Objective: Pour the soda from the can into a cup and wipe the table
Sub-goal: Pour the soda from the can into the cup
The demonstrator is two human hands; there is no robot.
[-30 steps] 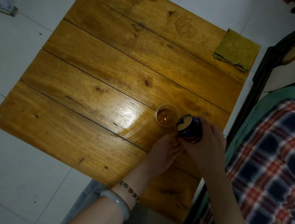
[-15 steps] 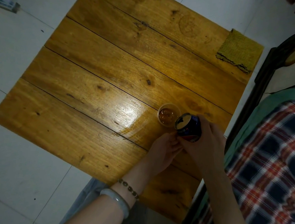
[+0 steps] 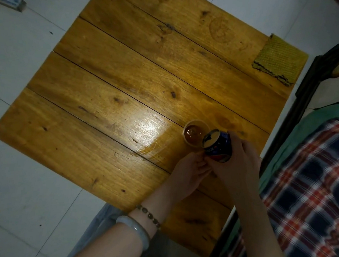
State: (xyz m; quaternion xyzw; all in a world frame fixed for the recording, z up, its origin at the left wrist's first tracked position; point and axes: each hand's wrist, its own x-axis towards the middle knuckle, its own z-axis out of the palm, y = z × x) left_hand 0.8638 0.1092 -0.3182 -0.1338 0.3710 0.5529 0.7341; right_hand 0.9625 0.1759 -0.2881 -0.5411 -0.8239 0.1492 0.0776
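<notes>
Wooden desk under me, my right hand holds the tilted can over the part-filled cup, my left hand curled beside it holding nothing, cloth untouched, so wiping remains.

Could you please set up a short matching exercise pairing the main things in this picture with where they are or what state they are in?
Things:
1. can
2. cup
3. cloth
4. left hand

States:
A. lying flat at the table's far right corner
B. tilted, its open top over the cup
C. on the table, holding brown liquid
D. resting on the table near the cup, touching the can's lower side

Pairs: 1-B, 2-C, 3-A, 4-D
</notes>
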